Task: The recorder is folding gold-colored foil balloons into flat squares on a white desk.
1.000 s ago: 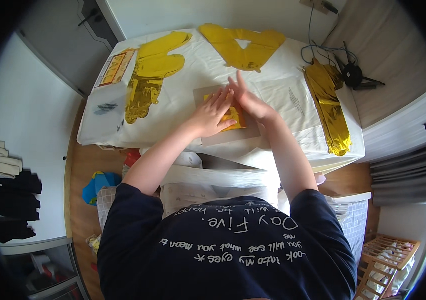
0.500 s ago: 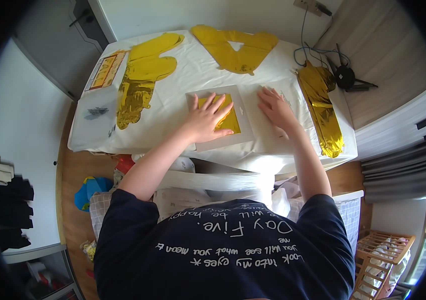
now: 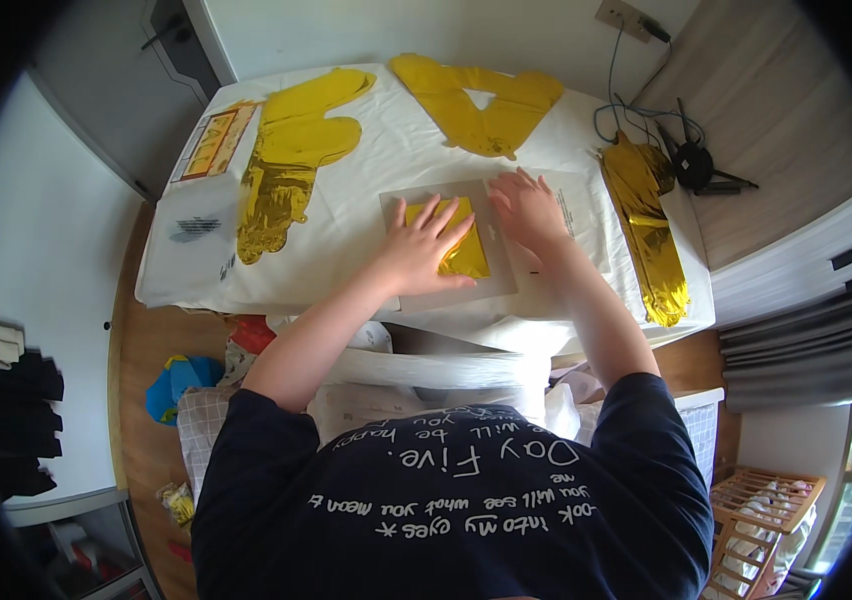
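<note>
My left hand (image 3: 418,258) lies with fingers spread over a folded piece of shiny gold foil (image 3: 472,256). Under the foil is a flat grey card (image 3: 498,286) on the white-covered table. My right hand (image 3: 530,212) rests at the card's right edge, fingers extended and slightly bent, holding nothing that shows. A pale, see-through plastic bag (image 3: 584,228) with small print lies beneath and beside it, partly covered by my hand and forearm.
A flat gold foil balloon (image 3: 296,150) lies at the left, a triangular one (image 3: 486,115) at the back and a crumpled one (image 3: 646,235) at the right. A black router (image 3: 691,165) with cables stands beyond it. A printed packet (image 3: 214,145) and another plastic bag (image 3: 181,250) lie far left.
My right hand has slid left from the plastic bag to the card's edge, its fingers drawn slightly closer together. My left hand stays spread on the gold foil. The whole view has shifted a little.
</note>
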{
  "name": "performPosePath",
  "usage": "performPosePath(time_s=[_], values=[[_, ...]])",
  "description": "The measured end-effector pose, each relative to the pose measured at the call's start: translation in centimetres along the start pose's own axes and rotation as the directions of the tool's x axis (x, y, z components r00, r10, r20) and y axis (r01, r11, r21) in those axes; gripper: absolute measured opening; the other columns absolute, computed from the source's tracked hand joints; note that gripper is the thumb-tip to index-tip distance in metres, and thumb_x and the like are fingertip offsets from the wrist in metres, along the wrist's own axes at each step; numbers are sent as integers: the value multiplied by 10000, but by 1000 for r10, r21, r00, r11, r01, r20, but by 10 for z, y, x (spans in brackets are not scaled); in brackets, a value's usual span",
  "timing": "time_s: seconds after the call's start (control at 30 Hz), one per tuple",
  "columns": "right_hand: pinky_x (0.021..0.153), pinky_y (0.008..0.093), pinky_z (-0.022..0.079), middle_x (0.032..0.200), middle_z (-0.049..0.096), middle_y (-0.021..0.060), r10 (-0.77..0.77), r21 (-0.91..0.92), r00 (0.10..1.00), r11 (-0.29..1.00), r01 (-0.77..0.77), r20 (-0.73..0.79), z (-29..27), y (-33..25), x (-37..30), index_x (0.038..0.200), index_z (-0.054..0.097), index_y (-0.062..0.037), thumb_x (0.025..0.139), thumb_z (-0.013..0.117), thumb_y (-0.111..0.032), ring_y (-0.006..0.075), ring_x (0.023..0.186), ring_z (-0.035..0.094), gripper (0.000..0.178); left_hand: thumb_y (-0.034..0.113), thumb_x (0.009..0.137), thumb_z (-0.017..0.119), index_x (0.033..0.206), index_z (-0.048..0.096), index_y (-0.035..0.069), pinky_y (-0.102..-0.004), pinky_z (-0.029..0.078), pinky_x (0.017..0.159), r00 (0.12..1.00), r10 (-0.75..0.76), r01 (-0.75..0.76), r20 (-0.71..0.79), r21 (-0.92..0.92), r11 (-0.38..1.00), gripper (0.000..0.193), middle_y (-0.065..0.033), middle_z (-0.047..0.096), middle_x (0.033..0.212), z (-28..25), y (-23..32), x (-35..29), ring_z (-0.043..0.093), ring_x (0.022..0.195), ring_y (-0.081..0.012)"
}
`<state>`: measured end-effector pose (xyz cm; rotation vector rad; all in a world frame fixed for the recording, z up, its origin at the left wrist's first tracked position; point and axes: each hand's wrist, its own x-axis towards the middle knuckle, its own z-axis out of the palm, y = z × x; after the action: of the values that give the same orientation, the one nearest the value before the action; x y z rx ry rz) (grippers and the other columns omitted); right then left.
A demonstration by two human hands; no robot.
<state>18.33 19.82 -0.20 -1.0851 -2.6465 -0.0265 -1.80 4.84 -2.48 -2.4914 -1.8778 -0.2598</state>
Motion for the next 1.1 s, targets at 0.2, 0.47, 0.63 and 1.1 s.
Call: performPosePath(time_s=[0.2,0.47,0.63,1.1], values=[[1180,506,395,1362,646,63,-141,93,990,986,138,21,-3,10,10,1240,670,-160,1013,543,-255,275,1336,561,277,874,850,468,1650,268,198,-741,113,1198,1000,-5,5,10,1,1000,1066,-165,224,1708,-1,1,-1,193,1578,-386],[1084,443,475,1259,686,53,-21,232,994,973,-6,112,-9,1,25,1200,692,-135,994,559,-210,289,1223,621,256,866,858,464,1651,265,191,-729,112,1207,1000,-14,14,19,4,1000,1060,-163,219,1711,-3,0,-3,186,1582,-381],[1068,422,482,1261,681,96,-64,290,997,954,75,-46,4,8,26,1197,727,-93,975,544,-141,309,1206,620,292,858,861,469,1650,268,191,-731,122,1204,1000,-3,3,7,-8,1000,1052,-161,220,1711,-4,2,-1,198,1578,-382],[1092,411,482,1384,618,203,-2,546,996,837,-49,92,-20,0,21,1323,666,-55,921,639,-129,356,1292,581,409,832,864,504,1650,265,192,-737,106,1200,1000,-7,7,14,-26,1000,1042,-162,212,1713,-5,2,-1,181,1583,-381]])
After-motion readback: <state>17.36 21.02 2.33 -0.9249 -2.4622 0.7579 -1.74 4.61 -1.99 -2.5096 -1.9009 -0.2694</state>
